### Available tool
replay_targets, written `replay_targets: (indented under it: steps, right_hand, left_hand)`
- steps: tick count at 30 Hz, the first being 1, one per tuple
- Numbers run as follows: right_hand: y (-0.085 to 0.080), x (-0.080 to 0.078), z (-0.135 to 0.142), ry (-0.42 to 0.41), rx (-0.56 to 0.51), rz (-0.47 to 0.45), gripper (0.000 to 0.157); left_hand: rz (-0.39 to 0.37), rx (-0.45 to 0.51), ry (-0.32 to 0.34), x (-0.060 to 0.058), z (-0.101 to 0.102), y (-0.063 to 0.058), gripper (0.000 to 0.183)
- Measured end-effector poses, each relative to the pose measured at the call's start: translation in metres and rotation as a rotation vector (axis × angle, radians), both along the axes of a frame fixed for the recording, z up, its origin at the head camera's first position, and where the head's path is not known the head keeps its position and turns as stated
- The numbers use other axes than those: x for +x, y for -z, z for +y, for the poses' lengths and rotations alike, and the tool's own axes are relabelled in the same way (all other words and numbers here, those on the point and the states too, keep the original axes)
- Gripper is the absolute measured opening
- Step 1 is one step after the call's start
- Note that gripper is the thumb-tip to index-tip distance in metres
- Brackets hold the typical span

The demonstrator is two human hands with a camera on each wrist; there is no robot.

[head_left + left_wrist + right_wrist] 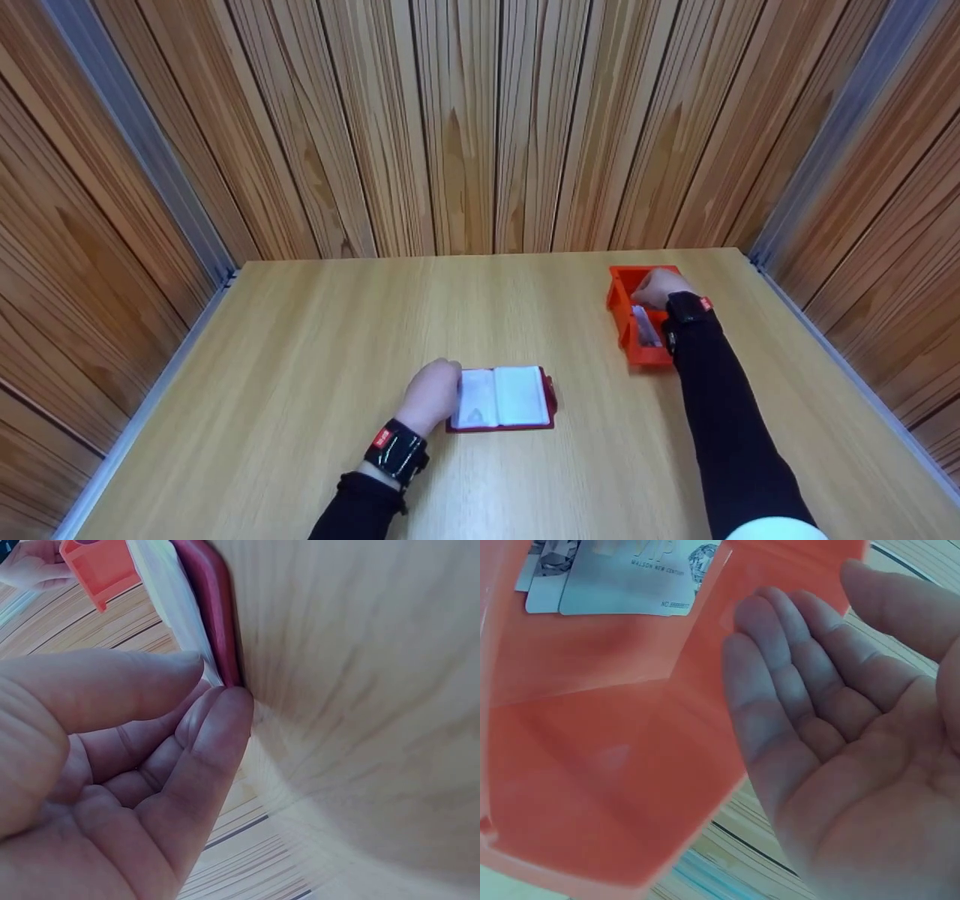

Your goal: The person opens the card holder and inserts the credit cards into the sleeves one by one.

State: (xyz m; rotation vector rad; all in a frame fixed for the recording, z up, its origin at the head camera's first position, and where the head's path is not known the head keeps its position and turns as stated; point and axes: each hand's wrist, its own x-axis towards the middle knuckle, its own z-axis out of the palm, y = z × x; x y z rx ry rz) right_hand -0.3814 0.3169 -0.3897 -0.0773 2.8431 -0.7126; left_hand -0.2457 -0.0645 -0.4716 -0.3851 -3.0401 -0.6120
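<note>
The bench [315, 322] carries everything here, and the orange bin [621, 319] on it makes the best landmark to work from. The red-covered booklet [519, 397] lies spread flat to the left of the bin and nearer to you, well apart from it; leave it square to you so that both pages are easy to reach. Your left hand [429, 394] pinches the booklet's edge on the side away from the bin, thumb against the pages and fingertips at the cover. A light hold there should be enough to steady it; squeeze harder and the pages may buckle or the whole thing slide. Your right hand [664, 287] is over the bin's far half, fingers loosely bent, thumb apart, nothing in its grasp. The step in hand looks like reaching in for the overlapping cards [622, 577], which lie inside the bin. Bring thumb and fingertips to one card's edge and part it from its neighbours before you lift, since such smooth cards could come up together. Raise it clear of the bin's wall before you swing your arm away.
</note>
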Motion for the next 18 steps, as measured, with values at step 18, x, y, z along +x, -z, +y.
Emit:
replay_targets:
  steps: [18]
  right_hand:
    - [0.013, -0.004, 0.005, 0.077, 0.058, -0.13, 0.029]
  left_hand:
    - [-0.026, 0.022, -0.015, 0.001, 0.0, -0.001, 0.007]
